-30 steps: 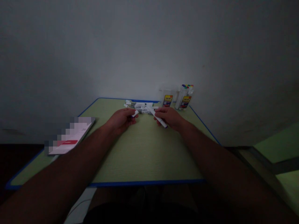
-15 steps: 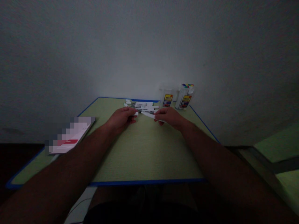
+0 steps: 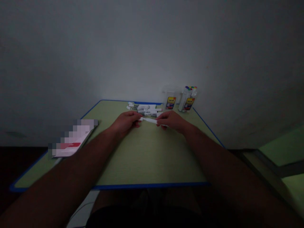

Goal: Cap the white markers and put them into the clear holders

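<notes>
Between finger and thumb, my right hand (image 3: 169,119) grips a white marker (image 3: 150,120) whose bare tip points left. My left hand (image 3: 128,121) is closed on a small white marker cap (image 3: 141,119), its opening turned toward the tip. Cap and tip are very close together; whether they touch I cannot tell. Just beyond both hands lies a loose pile of white and grey markers (image 3: 147,108) on the table.
The green table (image 3: 152,158) has a blue edge. At the back right, a clear plastic case (image 3: 170,100) stands beside another case (image 3: 188,100) holding markers with coloured ends. A flat pinkish-white thing (image 3: 76,139), partly blurred out, lies at the left. A wall rises behind.
The cap in my left hand has moved slightly right and the marker slightly down, so the gap between cap and tip has narrowed. Both hands keep their grip.
</notes>
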The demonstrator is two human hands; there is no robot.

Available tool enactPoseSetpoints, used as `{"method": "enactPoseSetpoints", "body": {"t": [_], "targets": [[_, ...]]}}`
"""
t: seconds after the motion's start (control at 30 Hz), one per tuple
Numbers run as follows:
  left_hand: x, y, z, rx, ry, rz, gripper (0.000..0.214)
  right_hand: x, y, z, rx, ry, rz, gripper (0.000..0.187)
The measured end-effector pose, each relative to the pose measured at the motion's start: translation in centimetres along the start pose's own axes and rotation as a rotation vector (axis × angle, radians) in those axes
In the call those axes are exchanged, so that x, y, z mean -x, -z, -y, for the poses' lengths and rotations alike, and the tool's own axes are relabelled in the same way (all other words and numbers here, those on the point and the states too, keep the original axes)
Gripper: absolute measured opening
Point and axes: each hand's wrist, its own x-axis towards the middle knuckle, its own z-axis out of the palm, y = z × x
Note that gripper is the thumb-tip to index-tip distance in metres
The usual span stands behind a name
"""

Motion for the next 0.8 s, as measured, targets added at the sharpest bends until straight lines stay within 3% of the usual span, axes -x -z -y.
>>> {"method": "enactPoseSetpoints", "body": {"t": [0.8], "targets": [[0.61, -0.53, -0.07, -0.142, -0.013, 0.087, 0.003, 0.16, -0.32, 0.09, -0.014, -0.005, 0.041, 0.009]]}}
